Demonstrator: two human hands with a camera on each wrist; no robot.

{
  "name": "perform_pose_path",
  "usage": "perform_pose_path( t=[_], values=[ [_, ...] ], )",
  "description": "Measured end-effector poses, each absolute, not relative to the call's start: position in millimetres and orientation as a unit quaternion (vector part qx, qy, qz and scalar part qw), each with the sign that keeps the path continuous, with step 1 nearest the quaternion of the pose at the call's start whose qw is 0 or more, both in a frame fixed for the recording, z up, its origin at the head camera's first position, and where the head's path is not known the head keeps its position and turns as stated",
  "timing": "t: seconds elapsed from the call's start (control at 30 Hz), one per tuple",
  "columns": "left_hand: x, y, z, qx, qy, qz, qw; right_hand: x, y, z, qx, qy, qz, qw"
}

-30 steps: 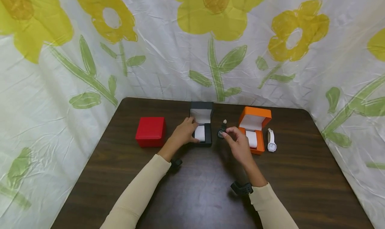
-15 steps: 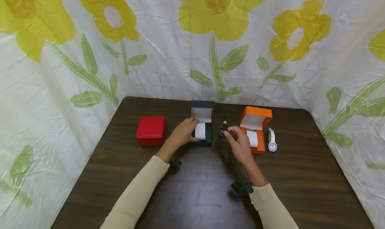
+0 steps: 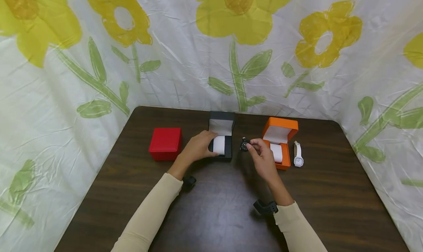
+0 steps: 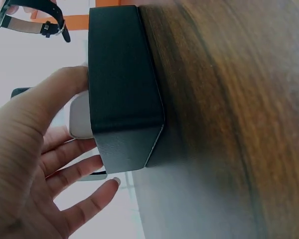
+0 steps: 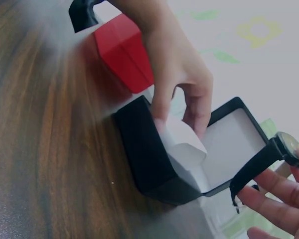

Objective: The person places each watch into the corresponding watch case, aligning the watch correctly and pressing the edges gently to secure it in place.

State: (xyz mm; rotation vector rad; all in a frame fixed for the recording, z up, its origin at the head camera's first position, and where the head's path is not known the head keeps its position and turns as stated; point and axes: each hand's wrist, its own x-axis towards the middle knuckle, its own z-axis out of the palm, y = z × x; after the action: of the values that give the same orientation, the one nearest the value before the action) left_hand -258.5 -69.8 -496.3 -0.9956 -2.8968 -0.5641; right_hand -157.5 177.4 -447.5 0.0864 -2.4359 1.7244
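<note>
My left hand [image 3: 198, 146] reaches into the open black watch box [image 3: 228, 151], its thumb and fingers around the white cushion [image 3: 219, 145] seated inside. The right wrist view shows the thumb at the near side of that cushion [image 5: 189, 149] and the fingers behind it. In my right hand [image 3: 263, 158], just right of the box, a black-strapped wristwatch [image 3: 243, 146] is pinched by the dial between thumb and fingers. Its dark strap [image 5: 256, 167] hangs down in the right wrist view. The left wrist view has the box's dark outer side [image 4: 122, 69] up close.
An open orange watch box [image 3: 286, 156] with a white cushion stands right of my right hand. Beside it lies a white wristwatch [image 3: 298, 157]. A closed red box [image 3: 165, 143] sits to the left. The dark wooden table [image 3: 211, 208] ends at a flowered curtain [image 3: 185, 79].
My left fingers have drawn back from the lid side of the black box, closer about the cushion. The black watch has tilted in my right hand, so less strap shows beyond its dial.
</note>
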Motion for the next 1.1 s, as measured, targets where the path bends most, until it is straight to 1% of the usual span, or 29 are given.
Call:
perform_pose_path(
  t=[0.2,0.47,0.77,0.87,0.97,1.1],
  values=[
    [-261.6,-73.3,-502.4,-0.328,-0.919,-0.217,0.012,-154.0,174.6,-440.2,0.030,-0.811,0.579,0.075],
    [-263.6,-78.2,-507.1,-0.330,-0.889,-0.318,-0.008,-155.2,176.8,-444.2,0.035,-0.806,0.585,0.084],
    [-257.4,-82.4,-504.4,-0.299,-0.857,-0.419,-0.030,-154.3,176.4,-447.1,0.061,-0.783,0.605,0.130],
    [-256.1,-82.7,-504.0,-0.293,-0.838,-0.459,-0.034,-154.6,176.9,-447.2,0.063,-0.775,0.613,0.137],
    [-254.5,-81.7,-502.6,-0.291,-0.813,-0.503,-0.037,-155.9,178.0,-447.4,0.065,-0.769,0.621,0.137],
    [-247.2,-78.0,-494.1,-0.286,-0.777,-0.556,-0.064,-157.7,178.9,-446.4,0.071,-0.760,0.633,0.130]
  ],
)
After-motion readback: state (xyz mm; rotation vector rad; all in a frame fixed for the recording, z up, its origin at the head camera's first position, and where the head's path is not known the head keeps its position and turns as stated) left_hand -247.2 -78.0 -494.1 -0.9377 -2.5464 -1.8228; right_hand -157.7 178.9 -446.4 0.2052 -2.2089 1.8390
